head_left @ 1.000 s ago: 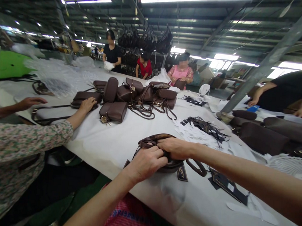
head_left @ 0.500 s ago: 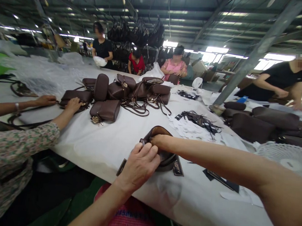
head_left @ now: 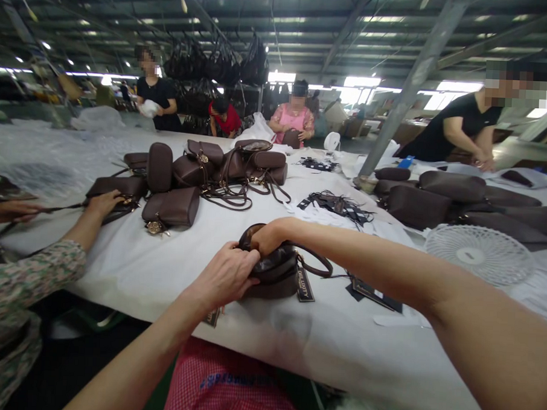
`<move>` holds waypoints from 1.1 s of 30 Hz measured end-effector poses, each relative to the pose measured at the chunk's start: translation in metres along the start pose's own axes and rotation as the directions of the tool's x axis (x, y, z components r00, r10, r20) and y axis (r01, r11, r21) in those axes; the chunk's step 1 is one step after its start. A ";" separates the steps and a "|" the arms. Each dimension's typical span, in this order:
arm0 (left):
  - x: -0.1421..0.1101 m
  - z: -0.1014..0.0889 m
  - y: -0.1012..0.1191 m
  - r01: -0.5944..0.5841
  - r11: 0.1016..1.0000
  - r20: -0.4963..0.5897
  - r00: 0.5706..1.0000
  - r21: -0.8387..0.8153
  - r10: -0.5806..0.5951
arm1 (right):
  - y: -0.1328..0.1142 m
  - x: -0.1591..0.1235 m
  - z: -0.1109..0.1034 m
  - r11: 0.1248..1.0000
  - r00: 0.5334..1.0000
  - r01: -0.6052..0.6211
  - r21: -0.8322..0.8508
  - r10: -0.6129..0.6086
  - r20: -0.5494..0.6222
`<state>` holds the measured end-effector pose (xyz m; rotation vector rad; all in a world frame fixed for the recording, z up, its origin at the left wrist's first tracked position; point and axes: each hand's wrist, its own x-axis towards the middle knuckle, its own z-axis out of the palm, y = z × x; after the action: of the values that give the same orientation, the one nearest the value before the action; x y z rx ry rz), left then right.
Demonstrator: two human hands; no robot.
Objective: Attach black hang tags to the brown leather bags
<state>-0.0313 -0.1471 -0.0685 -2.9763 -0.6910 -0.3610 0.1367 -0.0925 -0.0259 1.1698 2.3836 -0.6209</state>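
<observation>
A brown handbag (head_left: pixel 272 280) stands open near the table's front edge, a strap loop and a black hang tag (head_left: pixel 305 285) at its right side. My left hand (head_left: pixel 232 269) grips the bag's left rim, thumb outside and fingers curled over the edge. Through the opening reaches my right hand (head_left: pixel 266 236), bent at the wrist, its fingertips hidden inside the bag. Whether those fingers hold anything cannot be seen. Another tag (head_left: pixel 212 317) hangs below my left hand.
Finished brown bags (head_left: pixel 174 205) are piled at the left centre, where a co-worker's hand (head_left: pixel 105 202) rests on one. Black tags with cords (head_left: pixel 337 206) lie beyond my bag. To the right are a white plastic basket (head_left: pixel 477 253), more brown bags (head_left: pixel 418 206) and a slanting post (head_left: pixel 403 93).
The view has turned right. The bag has tipped so its side and strap show more, and my left hand now holds its left rim. The co-worker's far hand has drawn a strap leftward.
</observation>
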 end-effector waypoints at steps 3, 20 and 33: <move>0.000 -0.009 0.000 0.029 1.000 0.030 0.999 -0.009 -0.028 | -0.002 -0.050 -0.013 0.999 0.968 0.024 -0.028 -0.031 -0.250; 0.048 -0.003 0.008 0.065 0.826 -0.366 0.875 -0.560 -0.317 | -0.028 -0.110 0.017 0.949 0.617 -0.308 -0.061 0.151 -0.772; 0.026 0.000 -0.017 0.312 0.592 -0.259 0.682 -0.743 -0.684 | 0.007 -0.102 0.053 0.907 0.700 -0.370 0.202 0.415 -0.581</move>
<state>-0.0161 -0.1206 -0.0617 -2.8393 -1.6390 -1.7276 0.2085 -0.1817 -0.0153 2.1095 2.4656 -0.1804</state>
